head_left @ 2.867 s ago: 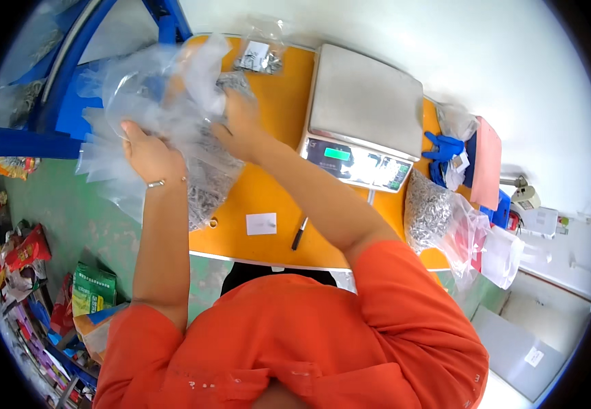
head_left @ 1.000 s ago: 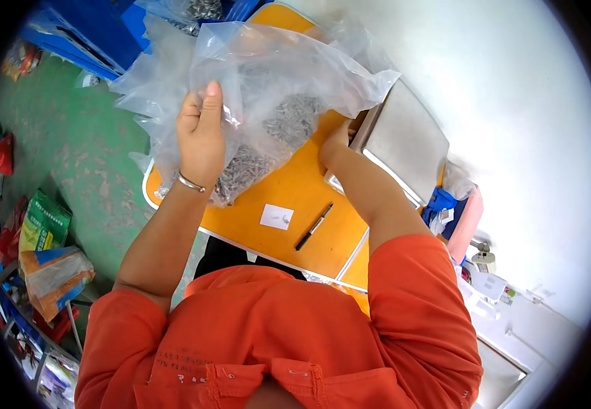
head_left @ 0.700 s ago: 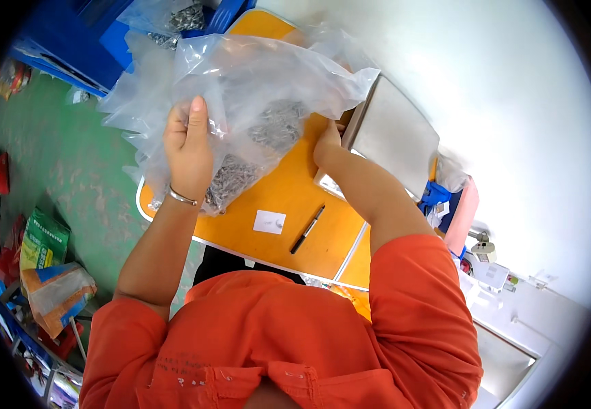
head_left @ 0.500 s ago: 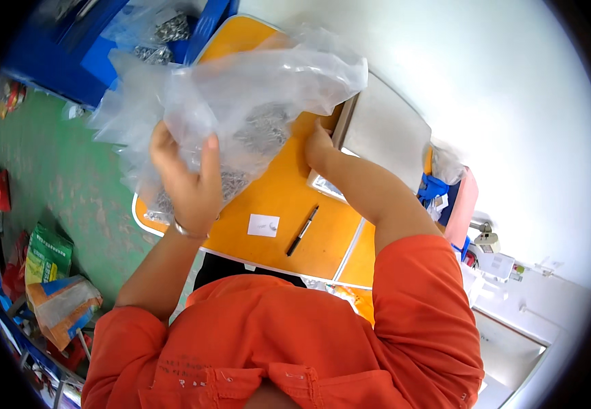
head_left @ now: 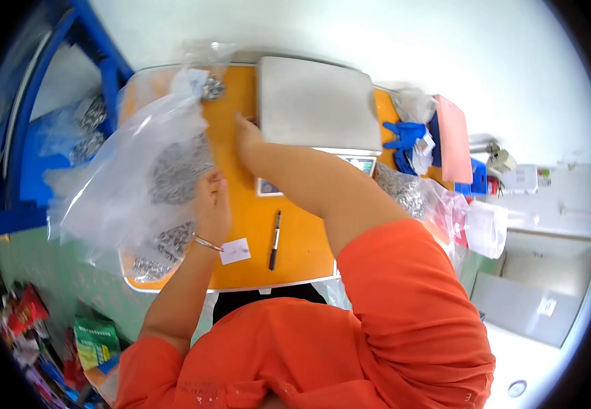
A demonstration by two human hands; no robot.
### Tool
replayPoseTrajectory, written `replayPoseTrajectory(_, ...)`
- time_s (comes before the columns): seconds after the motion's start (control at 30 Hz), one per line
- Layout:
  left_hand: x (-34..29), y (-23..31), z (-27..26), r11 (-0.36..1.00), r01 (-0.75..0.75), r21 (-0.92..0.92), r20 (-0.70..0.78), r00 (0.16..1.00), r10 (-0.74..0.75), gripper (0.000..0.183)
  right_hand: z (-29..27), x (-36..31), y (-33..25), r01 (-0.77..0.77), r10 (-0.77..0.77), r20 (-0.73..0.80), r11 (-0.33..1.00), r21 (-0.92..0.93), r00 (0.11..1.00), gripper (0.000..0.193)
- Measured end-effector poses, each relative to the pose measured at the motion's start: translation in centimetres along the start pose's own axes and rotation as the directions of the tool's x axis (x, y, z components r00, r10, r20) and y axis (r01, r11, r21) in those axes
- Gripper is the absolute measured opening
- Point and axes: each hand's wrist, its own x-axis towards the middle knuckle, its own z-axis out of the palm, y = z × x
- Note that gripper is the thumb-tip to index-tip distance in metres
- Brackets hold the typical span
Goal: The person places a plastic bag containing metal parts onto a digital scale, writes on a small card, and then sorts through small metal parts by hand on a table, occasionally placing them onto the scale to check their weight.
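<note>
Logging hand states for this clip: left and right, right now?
Left hand: partly curled beside the clear bag of metal pieces; any hold cannot be told.
Right hand: at the left edge of the scale; open or closed cannot be told.

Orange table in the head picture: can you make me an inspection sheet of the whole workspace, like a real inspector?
Surface: orange table, with a pale rim.
Job's things: large clear bag with small metal pieces, at left; scale with a flat metal top.
Clutter: white card; black-and-silver pen; blue glove-like item right of the scale.
Hands: left hand by the bag, fingers curled, contact unclear; right hand at the scale's left edge, grip unclear.
Cables: nothing seen.
Surroundings: blue frame at left; white wall; green package, lower left.
</note>
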Motion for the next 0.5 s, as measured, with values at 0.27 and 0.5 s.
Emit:
replayPoseTrajectory(0.27,0.7,-1.1,1.5,0.993,0.12,-0.004,-0.005,0.993,-0.12,0.02,-1.7,-1.5,2.3,0.112,-0.089,0.131,0.977,-0.181,0.987,0.031)
replayPoseTrajectory(0.5,0.2,0.1,0.3,0.992,0.124,-0.007,-0.021,0.992,-0.124,0.02,-1.8,-1.8,3.6,0.109,-0.075,0.266,0.987,-0.117,0.961,0.037)
